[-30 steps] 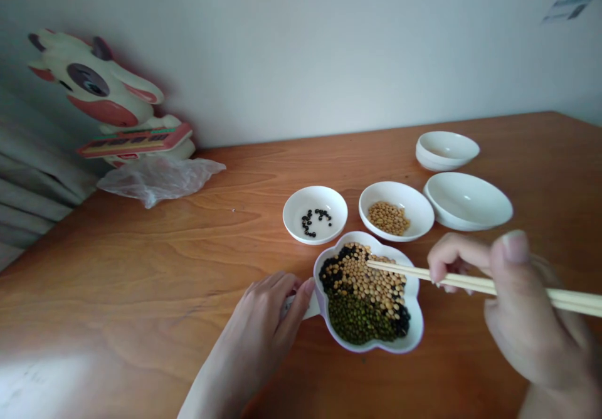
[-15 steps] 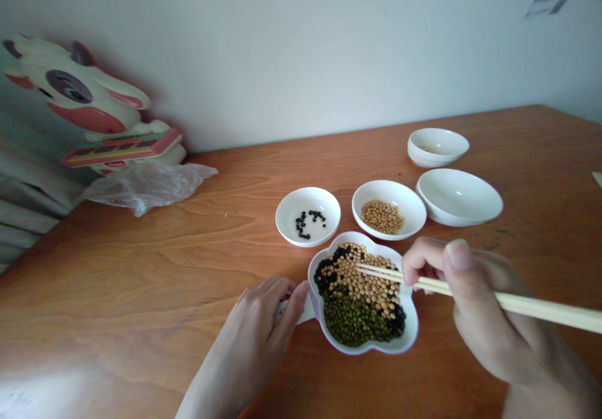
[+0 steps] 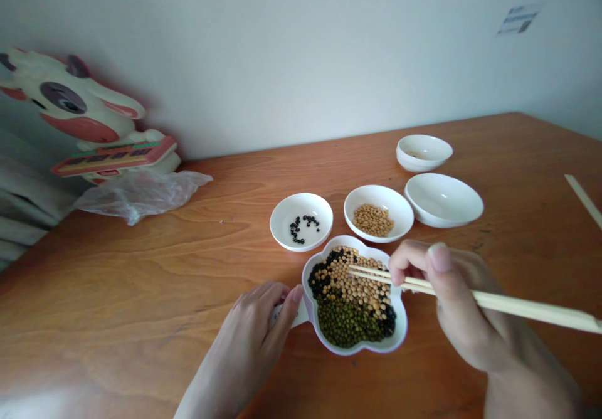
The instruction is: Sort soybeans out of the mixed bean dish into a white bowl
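My left hand [image 3: 261,331] grips the short handle of a white, flower-shaped dish [image 3: 401,328]. Inside the dish lie yellow soybeans [image 3: 360,286], black beans [image 3: 321,279] and green mung beans [image 3: 345,322], partly mixed. In my right hand [image 3: 461,300] is a pair of wooden chopsticks [image 3: 522,307]; their tips are among the soybeans and close together. Whether a bean is between the tips, I cannot tell. Just behind the dish stand a white bowl [image 3: 282,221] with several black beans and another white bowl [image 3: 404,212] holding soybeans.
Farther right are an empty white bowl [image 3: 465,209] and a smaller-looking white bowl [image 3: 430,149] with a little something at its bottom. A cow-shaped toy keyboard [image 3: 115,130] and a crumpled plastic bag [image 3: 145,193] sit at back left. A pale strip [image 3: 583,198] lies at the right edge.
The view has shifted slightly to the right, so more of the pale strip shows. Both hands keep their grips, and the chopstick tips stay among the soybeans.
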{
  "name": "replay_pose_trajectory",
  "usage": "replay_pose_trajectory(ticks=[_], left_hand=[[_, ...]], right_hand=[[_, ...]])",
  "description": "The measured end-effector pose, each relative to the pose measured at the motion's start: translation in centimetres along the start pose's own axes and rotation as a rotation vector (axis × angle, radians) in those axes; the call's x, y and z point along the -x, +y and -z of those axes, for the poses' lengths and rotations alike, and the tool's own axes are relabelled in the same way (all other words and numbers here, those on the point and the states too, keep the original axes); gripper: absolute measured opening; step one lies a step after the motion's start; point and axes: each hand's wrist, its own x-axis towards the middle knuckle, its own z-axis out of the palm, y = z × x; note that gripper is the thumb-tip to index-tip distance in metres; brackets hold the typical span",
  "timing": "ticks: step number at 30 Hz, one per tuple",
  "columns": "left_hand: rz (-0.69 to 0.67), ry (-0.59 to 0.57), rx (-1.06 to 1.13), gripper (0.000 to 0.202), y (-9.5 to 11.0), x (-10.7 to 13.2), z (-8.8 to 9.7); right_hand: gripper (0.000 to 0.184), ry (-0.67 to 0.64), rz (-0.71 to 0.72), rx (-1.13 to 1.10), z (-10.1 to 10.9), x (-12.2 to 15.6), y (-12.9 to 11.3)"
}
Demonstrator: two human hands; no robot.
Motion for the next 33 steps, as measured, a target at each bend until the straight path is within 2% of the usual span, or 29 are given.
replay_pose_trajectory(ticks=[9,19,23,33], left_hand=[[-0.008,-0.010,0.021,0.053,0.6,-0.2,0.4],[-0.017,0.014,0.015,0.051,0.3,-0.2,0.1],[0.002,0.002,0.013,0.053,0.1,-0.3,0.1],[-0.003,-0.006,0.025,0.054,0.1,-0.3,0.2]], right_hand=[[0.062,-0.067,0.054,0.039,0.2,0.0,0.5],[0.066,0.049,0.019,0.123,2.2,0.9,1.0],[0.066,0.087,0.030,0.130,2.3,0.8,1.1],[0.058,0.044,0.061,0.101,1.9,0.7,1.4]])
